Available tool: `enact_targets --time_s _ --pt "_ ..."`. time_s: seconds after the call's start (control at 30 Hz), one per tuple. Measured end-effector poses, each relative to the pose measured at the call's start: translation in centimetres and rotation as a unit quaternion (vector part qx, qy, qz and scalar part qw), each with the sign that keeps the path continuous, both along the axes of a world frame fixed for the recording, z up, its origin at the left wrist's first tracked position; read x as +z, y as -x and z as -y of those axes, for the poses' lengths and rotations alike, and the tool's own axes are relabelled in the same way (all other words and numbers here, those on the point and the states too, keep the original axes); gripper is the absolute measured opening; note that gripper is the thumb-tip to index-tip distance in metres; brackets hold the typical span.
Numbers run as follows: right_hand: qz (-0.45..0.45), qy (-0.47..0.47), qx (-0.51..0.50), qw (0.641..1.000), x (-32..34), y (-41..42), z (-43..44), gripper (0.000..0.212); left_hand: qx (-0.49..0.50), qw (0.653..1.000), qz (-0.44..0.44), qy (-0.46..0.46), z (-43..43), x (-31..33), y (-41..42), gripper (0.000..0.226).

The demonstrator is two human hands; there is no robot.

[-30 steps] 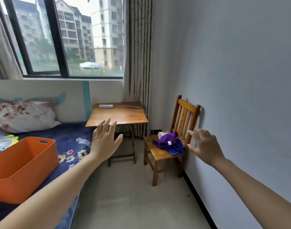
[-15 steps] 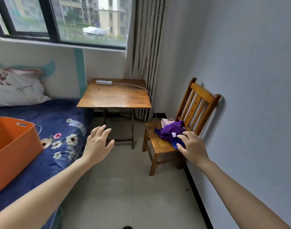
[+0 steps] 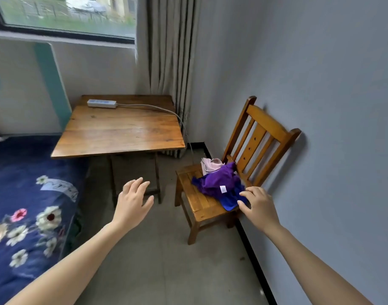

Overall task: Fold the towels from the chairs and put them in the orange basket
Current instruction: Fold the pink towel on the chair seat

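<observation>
A small wooden chair [image 3: 200,202] stands against the right wall. On its seat lies a crumpled pile: a purple towel [image 3: 217,179] with a white tag on top, a blue towel [image 3: 229,200] under it at the front, and a pale pink towel [image 3: 210,165] behind. My right hand [image 3: 259,205] is at the pile's near right corner, with its fingertips and thumb touching the blue towel's edge. Left of the chair, my left hand [image 3: 132,203] hovers over the floor with spread fingers, holding nothing. The orange basket is out of view.
A wooden folding table [image 3: 122,130] with a white power strip [image 3: 101,103] and its cable stands left of the chair, in front of a curtain [image 3: 168,51]. A bed with a dark blue flowered cover [image 3: 23,194] fills the left side. Grey floor lies between bed and chair.
The view has moved closer and tilted down, so the orange basket has left the frame. My right hand has come down onto the blue towel's edge; my left hand stays raised and spread.
</observation>
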State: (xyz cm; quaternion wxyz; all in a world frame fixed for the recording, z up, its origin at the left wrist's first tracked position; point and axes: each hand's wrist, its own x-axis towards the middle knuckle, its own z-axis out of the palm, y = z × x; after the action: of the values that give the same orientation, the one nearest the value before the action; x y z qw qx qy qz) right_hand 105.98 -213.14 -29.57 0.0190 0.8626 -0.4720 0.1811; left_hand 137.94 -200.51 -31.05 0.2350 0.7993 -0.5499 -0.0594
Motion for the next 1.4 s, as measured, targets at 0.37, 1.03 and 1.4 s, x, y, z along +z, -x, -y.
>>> enact_targets --time_s 0.37,1.03,1.4 --pt "0.018 -0.115 -0.052 0.992 -3.8 0.7 17.6 0.032 0.005 0.993 -0.102 -0.061 19.5 -3.6 4.7 0.049" --pt "-0.049 -0.298 -0.112 0.947 -11.3 -6.5 38.2 0.039 -0.068 0.967 -0.101 -0.223 43.9 -10.8 0.9 0.044" --pt "-0.059 -0.362 -0.225 0.903 -13.9 -10.9 42.8 0.036 -0.262 0.903 -0.068 -0.332 56.2 -15.7 -0.7 0.042"
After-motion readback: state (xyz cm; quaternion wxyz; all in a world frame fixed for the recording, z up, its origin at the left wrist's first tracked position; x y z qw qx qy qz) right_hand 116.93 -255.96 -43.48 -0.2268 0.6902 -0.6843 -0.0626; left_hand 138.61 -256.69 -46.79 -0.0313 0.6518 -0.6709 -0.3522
